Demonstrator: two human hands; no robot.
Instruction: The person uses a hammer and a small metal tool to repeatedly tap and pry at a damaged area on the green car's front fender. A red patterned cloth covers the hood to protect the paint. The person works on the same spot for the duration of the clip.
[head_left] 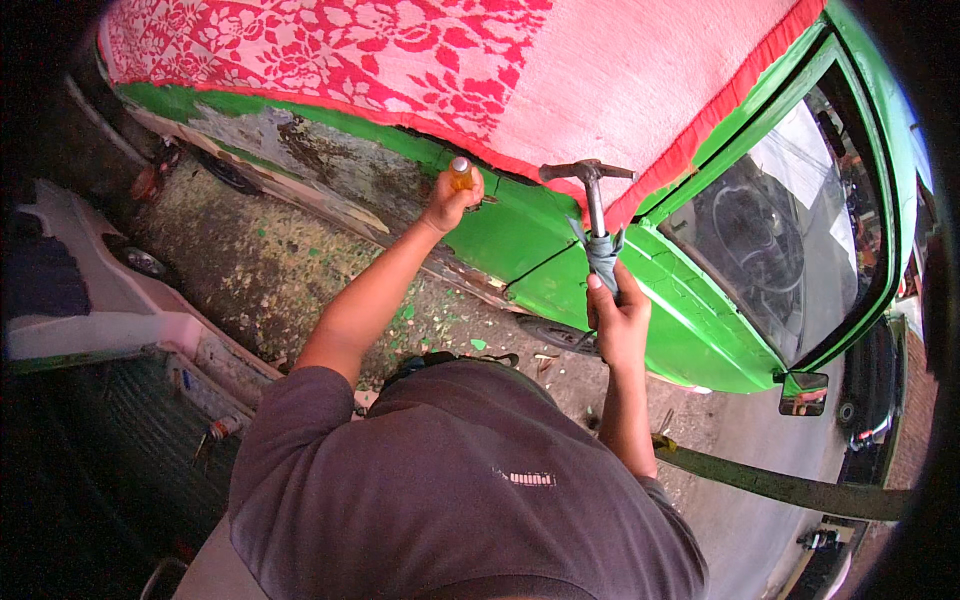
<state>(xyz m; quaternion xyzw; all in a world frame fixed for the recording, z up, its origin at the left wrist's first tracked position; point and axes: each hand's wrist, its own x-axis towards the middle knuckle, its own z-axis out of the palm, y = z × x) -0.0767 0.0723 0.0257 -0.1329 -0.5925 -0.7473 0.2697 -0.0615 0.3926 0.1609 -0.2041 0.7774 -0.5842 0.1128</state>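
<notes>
My left hand (450,206) is closed around a tool with a see-through amber handle (461,176), held beside the green side panel. Its pale round butt points up; the working end is hidden, so I cannot tell whether it is a chisel or a screwdriver. My right hand (624,318) grips a hammer (595,190) by a handle wrapped in grey cloth strips. The narrow metal head is raised, to the right of the amber handle and apart from it. Both hands are by a green car (555,235), whose rear side is stripped to patchy, rusty metal (330,155).
A pink and red floral blanket (400,60) covers the car's top. At right are its side window (770,230) and mirror (803,394). Paint chips litter the ground (290,240). A worn pale vehicle (120,300) stands at left; a dark strip (780,482) extends at lower right.
</notes>
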